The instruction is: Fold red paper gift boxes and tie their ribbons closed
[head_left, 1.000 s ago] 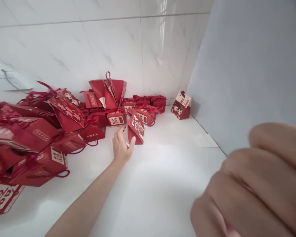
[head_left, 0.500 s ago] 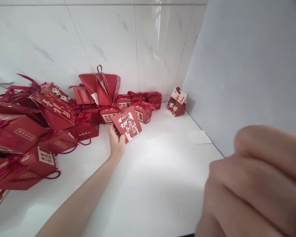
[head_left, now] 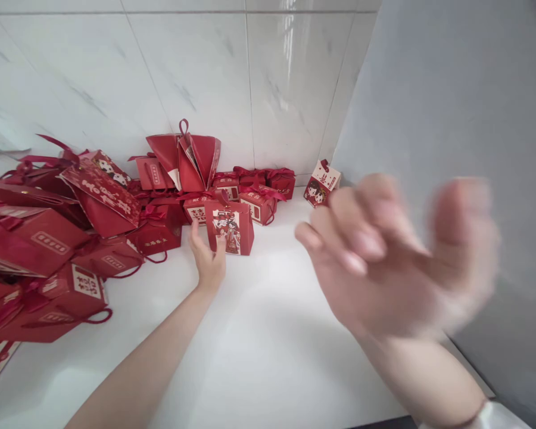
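Note:
A red gift box (head_left: 239,235) with a printed couple on its front stands upright on the white tabletop. My left hand (head_left: 208,259) is at its left side, the thumb over the front face and the visible fingers spread apart from the box's left edge. Close to the camera, my right hand (head_left: 384,262) is raised and blurred, its fingers loosely bent and the thumb apart, with nothing seen in it. Behind my right hand, a pink-topped gift box (head_left: 321,183) stands in the corner, partly covered by the fingers.
Several red gift boxes (head_left: 49,238) with ribbons are heaped at the left. More, such as a small ribboned box (head_left: 258,205), line the tiled wall (head_left: 196,71). A folded red box (head_left: 190,158) rests on top of the row. A grey panel (head_left: 451,89) borders the right side.
The printed gift box has gone from tilted in my left hand to upright on the table, and my left fingers have loosened. My right hand has moved left and uncurled from a fist.

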Tool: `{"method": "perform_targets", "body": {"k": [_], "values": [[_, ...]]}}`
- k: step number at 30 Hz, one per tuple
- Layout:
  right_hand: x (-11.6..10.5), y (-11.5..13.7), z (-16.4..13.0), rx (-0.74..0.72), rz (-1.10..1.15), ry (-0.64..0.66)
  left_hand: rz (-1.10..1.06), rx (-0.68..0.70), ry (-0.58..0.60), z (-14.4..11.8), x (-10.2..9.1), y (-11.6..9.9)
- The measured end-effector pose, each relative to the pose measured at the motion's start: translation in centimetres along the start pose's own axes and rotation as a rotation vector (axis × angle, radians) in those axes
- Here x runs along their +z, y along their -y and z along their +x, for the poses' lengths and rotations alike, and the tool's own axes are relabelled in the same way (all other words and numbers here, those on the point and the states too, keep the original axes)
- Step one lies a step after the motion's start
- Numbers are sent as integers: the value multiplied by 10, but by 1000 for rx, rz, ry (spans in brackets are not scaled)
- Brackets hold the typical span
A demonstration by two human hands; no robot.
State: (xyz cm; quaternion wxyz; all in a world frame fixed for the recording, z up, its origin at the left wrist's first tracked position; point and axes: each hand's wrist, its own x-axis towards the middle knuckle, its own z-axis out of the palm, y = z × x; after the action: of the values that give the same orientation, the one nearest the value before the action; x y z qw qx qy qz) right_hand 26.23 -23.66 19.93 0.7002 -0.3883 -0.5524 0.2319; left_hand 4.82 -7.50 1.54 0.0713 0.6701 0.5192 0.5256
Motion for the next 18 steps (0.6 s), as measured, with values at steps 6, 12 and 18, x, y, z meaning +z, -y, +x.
{"method": "perform_targets", "body": {"k": [6, 12, 18], "values": [[51, -165, 16, 202, -21, 200, 126, -177, 205, -6, 3, -24], [56, -228, -16, 316, -180, 378, 40, -173, 268, -4, -1, -12], [57, -201, -26, 123, -566, 283, -183, 3, 358, -9, -5, -14]]}}
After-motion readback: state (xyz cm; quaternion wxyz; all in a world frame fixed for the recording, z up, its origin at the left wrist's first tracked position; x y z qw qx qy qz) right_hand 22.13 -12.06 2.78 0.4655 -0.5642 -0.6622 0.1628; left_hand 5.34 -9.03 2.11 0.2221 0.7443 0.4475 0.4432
